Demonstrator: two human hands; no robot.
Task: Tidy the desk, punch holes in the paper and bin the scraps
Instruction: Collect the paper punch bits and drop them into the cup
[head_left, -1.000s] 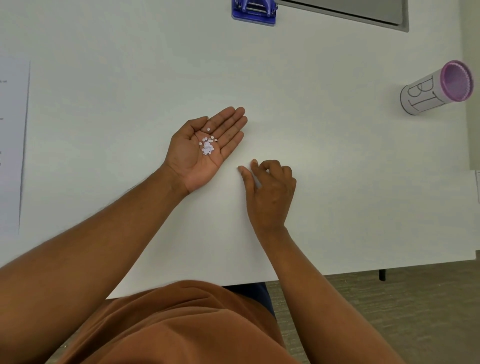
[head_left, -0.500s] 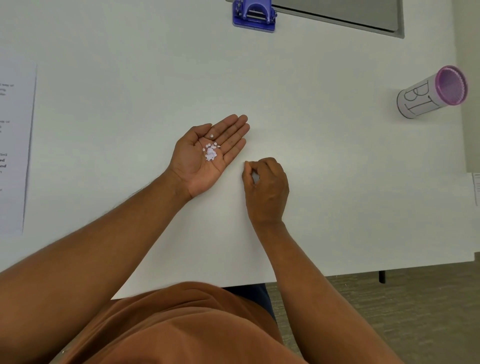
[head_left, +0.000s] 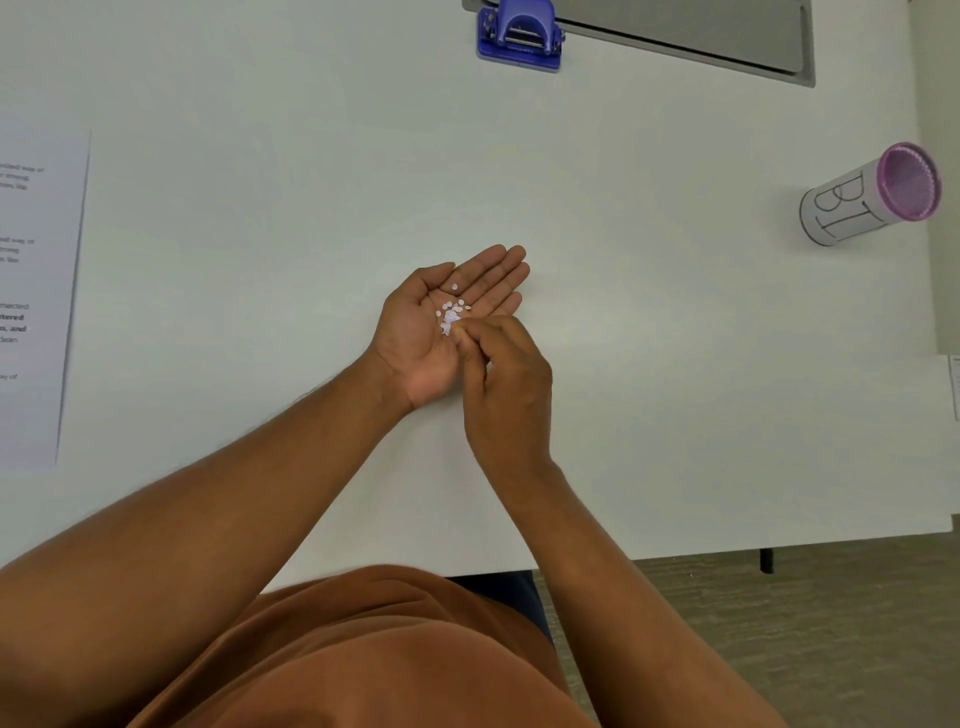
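Paper sheet (head_left: 39, 296) lies flat at the far left of the bench (head_left: 260, 130); leave it. Your left hand (head_left: 441, 322) rests palm-up with straight fingers, cradling the punched paper scraps (head_left: 451, 313), so keep it level and slightly cupped. Your right hand (head_left: 506, 379) hovers over that palm with fingertips pinched together, probably on 1 more scrap, though the piece itself is hidden. Release it low onto the pile, not from height. The blue hole punch (head_left: 519, 36) sits at the far edge. Then carry the scraps right to the pink-rimmed bin (head_left: 872, 195) without tipping your palm.
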